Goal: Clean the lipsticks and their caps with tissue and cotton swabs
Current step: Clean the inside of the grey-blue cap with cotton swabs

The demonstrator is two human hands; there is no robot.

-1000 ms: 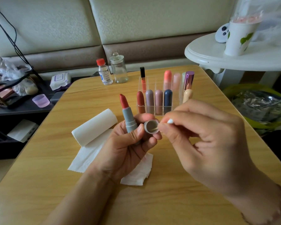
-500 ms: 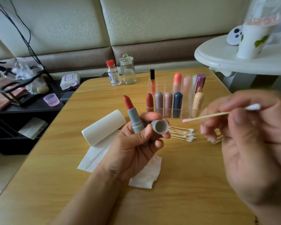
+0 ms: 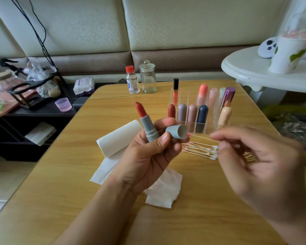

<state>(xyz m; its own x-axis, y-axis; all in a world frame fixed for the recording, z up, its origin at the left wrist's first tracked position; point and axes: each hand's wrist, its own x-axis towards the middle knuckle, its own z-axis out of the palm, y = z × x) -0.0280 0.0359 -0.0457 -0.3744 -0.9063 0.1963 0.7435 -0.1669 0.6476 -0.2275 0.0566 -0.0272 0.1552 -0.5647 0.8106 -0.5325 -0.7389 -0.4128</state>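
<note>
A wooden worktop (image 3: 113,200) fills most of the view, with a cream and brown padded bench back behind it. Over the worktop's middle, the left hand (image 3: 145,156) is raised with its fingers (image 3: 163,138) curled round two things at once: an open lipstick (image 3: 146,121), red tip upright in a grey-blue tube, and its grey-blue cap (image 3: 177,131), held on its side with the open mouth facing right. The right hand (image 3: 260,165), blurred, pinches a cotton swab (image 3: 200,137) by one end; the swab's pink-stained tip is at the cap's mouth. Under and left of the left hand lie a roll of tissue (image 3: 118,138) and loose tissue sheets (image 3: 162,190). Just beyond the hands, a clear organiser (image 3: 201,110) holds a row of capped lipsticks standing upright. A small heap of spare swabs (image 3: 200,150) lies on the worktop between the hands. At the far edge stand a small bottle with a red cap (image 3: 132,80) and a glass jar (image 3: 147,78).
</note>
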